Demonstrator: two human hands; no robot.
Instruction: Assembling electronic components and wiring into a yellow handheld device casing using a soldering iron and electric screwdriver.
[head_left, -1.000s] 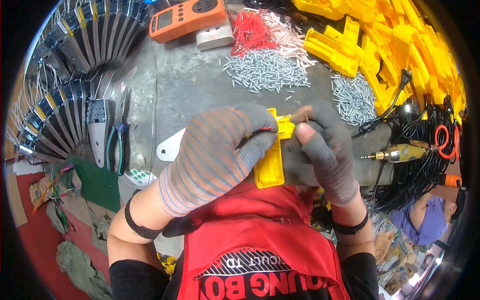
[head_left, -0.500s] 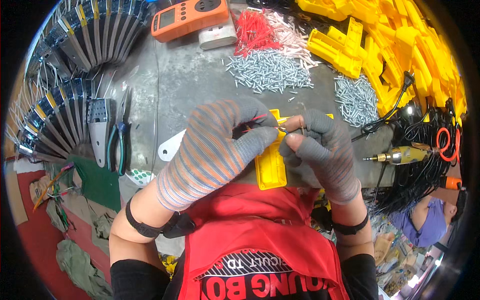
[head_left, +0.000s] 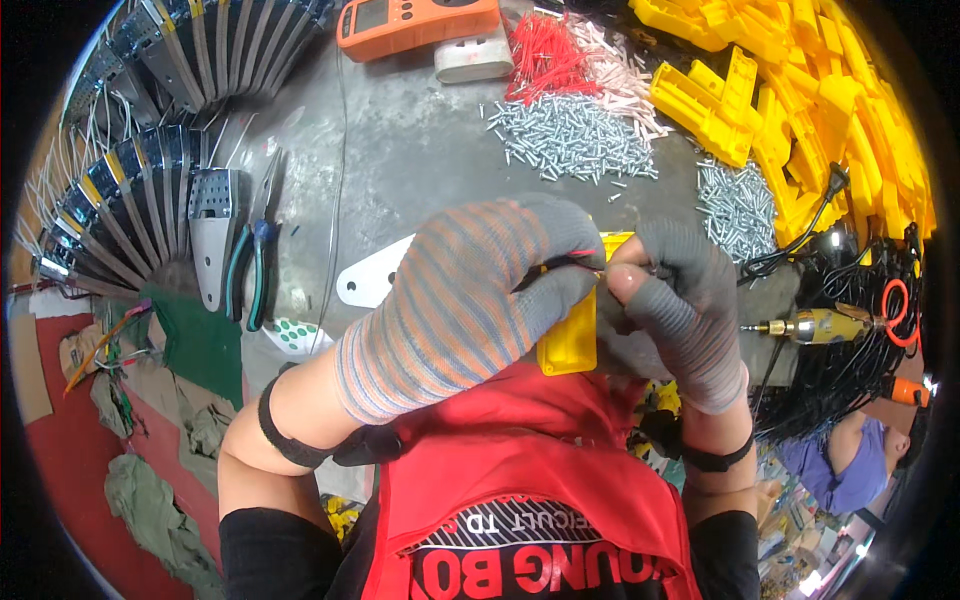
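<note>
Pinches thin red wire (head_left: 583, 253) in left hand (head_left: 485, 270), holds right hand (head_left: 688, 285) narrow alongside—on what, can't tell—over yellow casing (head_left: 570, 342), likely for fine control.

Matt, ribbed knit cloth covers the hands (head_left: 475, 290). The yellow housing (head_left: 567, 345) is smooth, slightly glossy plastic, like the yellow parts (head_left: 805, 110) at upper right. At upper centre, the screws (head_left: 575, 140) are shiny metal; the desk (head_left: 410, 150) looks dull and scuffed. Left, metal pliers (head_left: 264, 228) have smooth, plastic-looking handles (head_left: 236, 275).
</note>
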